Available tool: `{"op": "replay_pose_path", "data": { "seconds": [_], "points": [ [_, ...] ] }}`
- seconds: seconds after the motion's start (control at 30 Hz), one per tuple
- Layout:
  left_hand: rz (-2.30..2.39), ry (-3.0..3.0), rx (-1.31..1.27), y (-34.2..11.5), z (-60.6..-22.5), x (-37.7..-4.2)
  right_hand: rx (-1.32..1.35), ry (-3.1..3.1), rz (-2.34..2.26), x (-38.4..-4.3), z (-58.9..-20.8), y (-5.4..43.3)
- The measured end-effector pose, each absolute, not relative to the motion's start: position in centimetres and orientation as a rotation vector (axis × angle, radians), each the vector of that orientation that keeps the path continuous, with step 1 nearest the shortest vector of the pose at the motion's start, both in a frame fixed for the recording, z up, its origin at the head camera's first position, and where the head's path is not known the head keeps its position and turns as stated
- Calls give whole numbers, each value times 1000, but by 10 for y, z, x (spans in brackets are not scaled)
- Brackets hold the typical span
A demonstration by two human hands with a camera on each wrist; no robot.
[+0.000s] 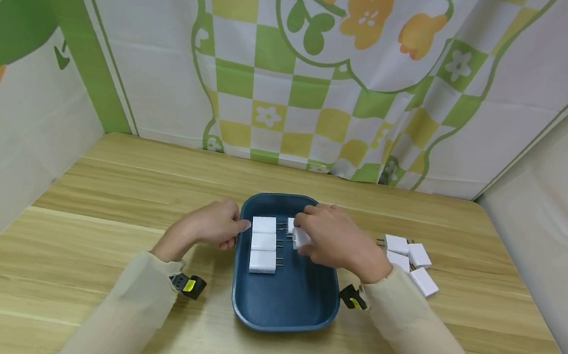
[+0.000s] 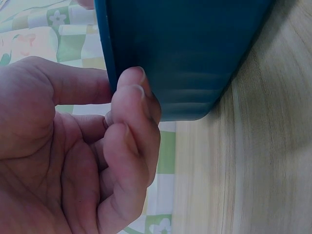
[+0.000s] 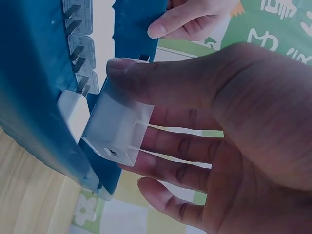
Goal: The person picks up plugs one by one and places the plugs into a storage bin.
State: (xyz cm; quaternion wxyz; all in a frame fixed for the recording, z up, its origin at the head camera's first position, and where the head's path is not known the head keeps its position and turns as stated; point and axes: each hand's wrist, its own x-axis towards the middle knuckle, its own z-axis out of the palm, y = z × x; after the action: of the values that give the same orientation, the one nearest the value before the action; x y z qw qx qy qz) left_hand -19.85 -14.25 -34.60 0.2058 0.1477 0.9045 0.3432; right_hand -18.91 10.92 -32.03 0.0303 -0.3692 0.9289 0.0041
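Note:
A dark blue tray (image 1: 285,308) stands on the table. My left hand (image 1: 210,224) pinches its left rim, thumb over the edge and fingers curled against the outer wall (image 2: 180,63). Between the thumb and fingers of my right hand (image 1: 337,241) is a white charger plug (image 1: 301,238), held inside the tray with its USB port (image 3: 113,152) facing the right wrist camera. Three white charger plugs (image 1: 263,242) lie in a column along the tray's left side, prongs pointing right. Another charger plug (image 3: 74,114) sits in the tray beside the held one, partly hidden in the head view.
Several loose white charger plugs (image 1: 422,280) lie on the wooden table (image 1: 94,272) to the right of the tray, beyond my right wrist. A checked, flowered curtain (image 1: 324,100) hangs at the table's back edge, with white panels on both sides.

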Motion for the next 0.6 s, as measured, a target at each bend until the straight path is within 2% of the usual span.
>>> {"op": "replay_pose_path", "data": {
  "seconds": [0.6],
  "points": [
    [953,2516,411,-143,-346,-199,-1138,2819,54,-197,-317,95]
  ]
}}
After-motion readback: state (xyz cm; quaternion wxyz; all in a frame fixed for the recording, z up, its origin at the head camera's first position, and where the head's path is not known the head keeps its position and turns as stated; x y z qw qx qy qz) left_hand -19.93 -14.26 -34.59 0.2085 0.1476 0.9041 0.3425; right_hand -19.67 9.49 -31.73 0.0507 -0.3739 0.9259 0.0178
